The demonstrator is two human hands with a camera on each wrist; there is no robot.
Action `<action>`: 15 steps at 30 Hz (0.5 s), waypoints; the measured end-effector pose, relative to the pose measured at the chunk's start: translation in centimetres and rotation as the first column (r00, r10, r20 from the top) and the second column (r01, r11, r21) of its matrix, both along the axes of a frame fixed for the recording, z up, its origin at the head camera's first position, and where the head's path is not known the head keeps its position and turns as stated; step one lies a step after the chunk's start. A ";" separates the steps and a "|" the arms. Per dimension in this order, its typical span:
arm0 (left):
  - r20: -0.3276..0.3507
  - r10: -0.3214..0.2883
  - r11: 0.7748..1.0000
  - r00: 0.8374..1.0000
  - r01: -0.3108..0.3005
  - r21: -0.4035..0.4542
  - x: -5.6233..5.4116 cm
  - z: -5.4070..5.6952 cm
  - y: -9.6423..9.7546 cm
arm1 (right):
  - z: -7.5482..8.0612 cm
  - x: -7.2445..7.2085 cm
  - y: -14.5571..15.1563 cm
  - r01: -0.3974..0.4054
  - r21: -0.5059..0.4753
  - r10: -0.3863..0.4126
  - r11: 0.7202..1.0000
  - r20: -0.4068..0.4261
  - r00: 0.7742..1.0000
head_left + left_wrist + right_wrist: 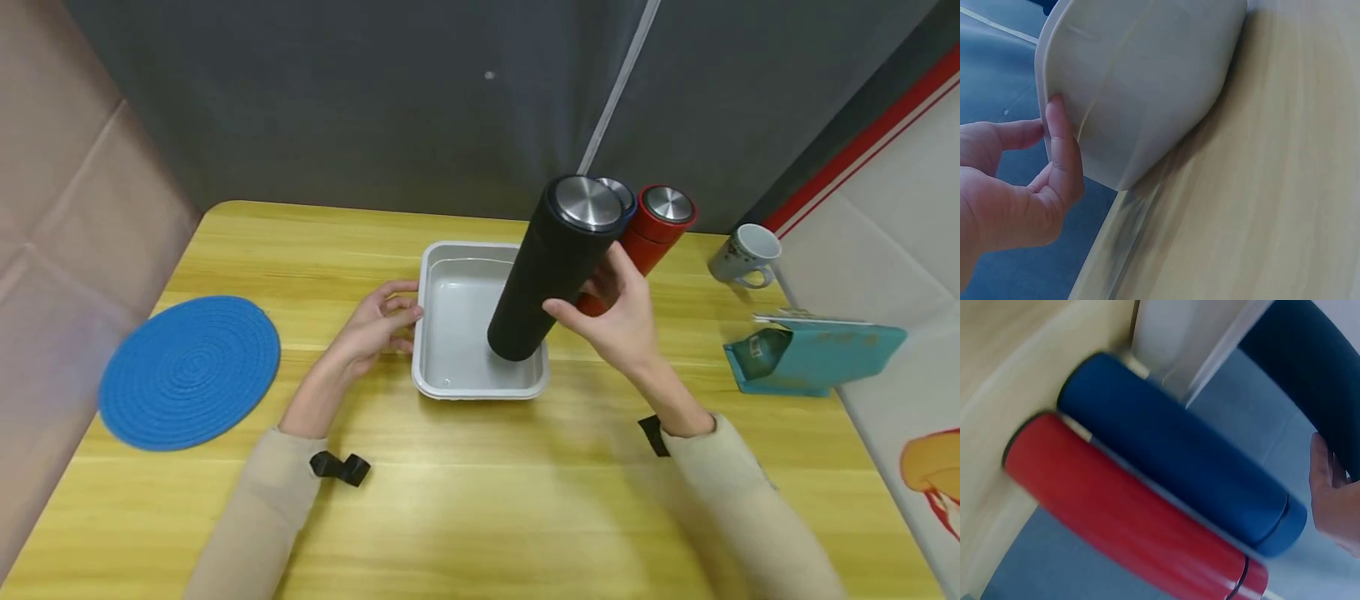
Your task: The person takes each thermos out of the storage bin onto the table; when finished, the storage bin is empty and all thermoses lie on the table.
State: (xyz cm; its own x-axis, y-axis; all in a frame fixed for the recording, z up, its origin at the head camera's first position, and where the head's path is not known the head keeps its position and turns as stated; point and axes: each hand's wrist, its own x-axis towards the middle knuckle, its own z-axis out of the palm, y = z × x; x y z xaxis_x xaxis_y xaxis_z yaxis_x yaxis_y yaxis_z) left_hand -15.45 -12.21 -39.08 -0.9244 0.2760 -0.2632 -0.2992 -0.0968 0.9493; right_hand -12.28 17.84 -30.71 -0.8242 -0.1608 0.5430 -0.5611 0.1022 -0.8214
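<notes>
My right hand (618, 312) grips a tall black thermos bottle (536, 275) with a steel-topped lid. The bottle's base is over the right part of a white rectangular basin (453, 321); whether it touches the basin floor I cannot tell. At the basin's left side, my left hand (378, 325) pinches the rim, which the left wrist view shows with a finger against the outer wall (1141, 81). Just beyond the right hand stand a red thermos (654, 225) and a blue thermos (1179, 456), side by side in the right wrist view. The black bottle mostly hides the blue one in the head view.
A round blue woven mat (191, 371) lies on the left of the wooden table (450, 500). To the right are a white mug (738, 254) and a teal stand-like object (832, 354). A dark grey panel (337, 108) rises behind the table.
</notes>
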 end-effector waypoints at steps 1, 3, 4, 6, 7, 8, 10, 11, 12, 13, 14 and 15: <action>-0.002 -0.003 1.000 1.000 0.003 0.002 0.0 0.0 0.0 | 0.2 0.0 0.4 0.003 -0.015 -0.003 1.000 -0.009 1.000; -0.002 -0.007 1.000 1.000 0.007 0.007 -0.1 0.0 0.1 | 0.5 0.0 1.2 0.017 -0.042 -0.018 0.999 -0.018 1.000; -0.002 -0.007 1.000 1.000 0.007 0.007 -0.1 0.0 0.1 | 0.7 0.0 1.6 0.024 -0.052 -0.025 0.998 -0.020 0.999; -0.003 -0.010 1.000 1.000 0.010 0.009 -0.1 0.0 0.1 | 1.0 0.1 2.1 0.032 -0.077 -0.033 0.996 -0.015 0.999; -0.003 -0.009 1.000 1.000 0.009 0.007 -0.1 0.0 0.1 | 1.1 0.1 2.3 0.037 -0.080 -0.039 0.996 -0.018 0.999; -0.005 -0.010 1.000 1.000 0.010 0.005 -0.1 0.0 0.1 | 1.3 0.1 2.6 0.040 -0.082 -0.042 0.996 -0.020 0.999; -0.002 -0.009 1.000 1.000 0.009 0.002 0.0 0.0 0.1 | 1.5 0.1 3.1 0.041 -0.082 -0.043 0.996 -0.029 0.999; -0.002 -0.011 1.000 1.000 0.011 0.001 0.0 0.0 0.1 | 1.5 0.2 3.4 0.043 -0.082 -0.046 0.996 -0.031 0.998; -0.001 -0.011 1.000 1.000 0.011 -0.001 0.0 0.1 0.1 | 1.6 0.2 3.7 0.048 -0.075 -0.051 0.996 -0.034 0.998; -0.001 -0.011 1.000 1.000 0.011 -0.002 0.0 0.1 0.1 | 1.5 0.3 4.0 0.055 -0.065 -0.058 0.996 -0.037 0.998; -0.003 -0.014 1.000 1.000 0.014 -0.001 0.0 0.1 0.1 | 1.5 0.5 4.3 0.062 -0.067 -0.064 0.996 -0.030 0.998; -0.001 -0.014 1.000 1.000 0.014 0.002 0.0 0.0 0.1 | 1.5 0.6 4.6 0.073 -0.064 -0.074 0.995 -0.024 0.997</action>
